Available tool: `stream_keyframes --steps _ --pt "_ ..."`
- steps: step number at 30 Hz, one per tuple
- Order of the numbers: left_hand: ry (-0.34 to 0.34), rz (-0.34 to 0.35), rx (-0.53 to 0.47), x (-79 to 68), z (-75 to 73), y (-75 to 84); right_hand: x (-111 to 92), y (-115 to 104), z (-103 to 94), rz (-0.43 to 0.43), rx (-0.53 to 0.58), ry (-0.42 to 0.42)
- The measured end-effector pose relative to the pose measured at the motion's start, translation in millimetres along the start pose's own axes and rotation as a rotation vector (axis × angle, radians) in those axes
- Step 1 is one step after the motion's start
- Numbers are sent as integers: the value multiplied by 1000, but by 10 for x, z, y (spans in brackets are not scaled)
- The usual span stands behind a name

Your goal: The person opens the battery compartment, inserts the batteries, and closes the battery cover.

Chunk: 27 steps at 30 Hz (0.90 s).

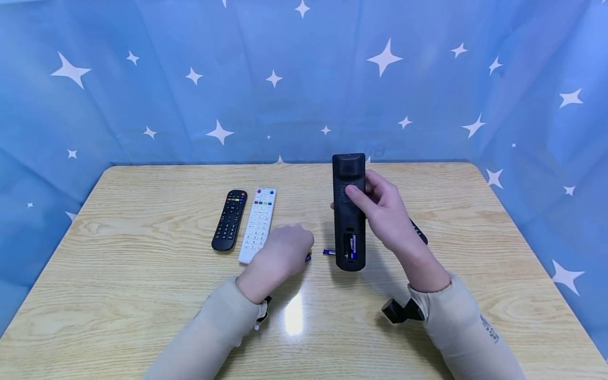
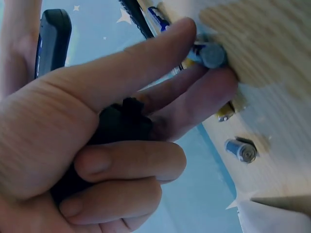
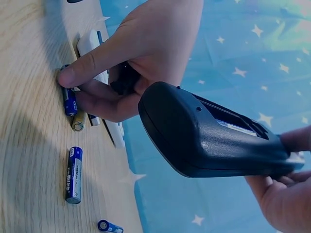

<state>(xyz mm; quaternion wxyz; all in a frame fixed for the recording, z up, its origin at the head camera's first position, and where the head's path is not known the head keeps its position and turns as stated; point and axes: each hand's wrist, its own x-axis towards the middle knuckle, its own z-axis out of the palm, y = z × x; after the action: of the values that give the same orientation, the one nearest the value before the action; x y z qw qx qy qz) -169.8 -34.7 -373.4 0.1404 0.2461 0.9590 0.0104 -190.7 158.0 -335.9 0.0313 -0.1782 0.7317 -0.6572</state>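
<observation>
We take the face-down black remote control [image 1: 348,219] as the landmark: our right hand [image 1: 383,211] grips it above the table [image 1: 475,211], thumb across its back, fingers around the underside, battery compartment [image 1: 347,244] uncovered. One blue cell [image 1: 353,246] sits in the compartment's right side; the left side appears vacant. To the left of the remote, our left hand [image 1: 285,245] pinches a blue AAA battery [image 3: 71,104] between thumb and index finger, gap closed to the cell's thickness. Another blue battery [image 1: 329,252] lies just left of the remote's lower end. We judge the step to be cell pick-up for loading; the next move calls for lifting the pinched cell, checking polarity and pressing it into the vacant side.
</observation>
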Motion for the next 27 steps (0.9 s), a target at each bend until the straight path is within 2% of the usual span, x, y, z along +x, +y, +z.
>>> stream_keyframes --steps 9,14,20,27 --pt "-23 40 -12 -1 3 27 -3 -1 3 3 -19 -4" --pt "-29 70 -108 -6 -49 6 0 5 3 -10 -27 -5" --pt "78 90 -241 -28 -146 -54 3 13 4 -11 -20 -8" --pt "200 118 -261 -47 -201 -98 2 9 2 -9 -39 -5"
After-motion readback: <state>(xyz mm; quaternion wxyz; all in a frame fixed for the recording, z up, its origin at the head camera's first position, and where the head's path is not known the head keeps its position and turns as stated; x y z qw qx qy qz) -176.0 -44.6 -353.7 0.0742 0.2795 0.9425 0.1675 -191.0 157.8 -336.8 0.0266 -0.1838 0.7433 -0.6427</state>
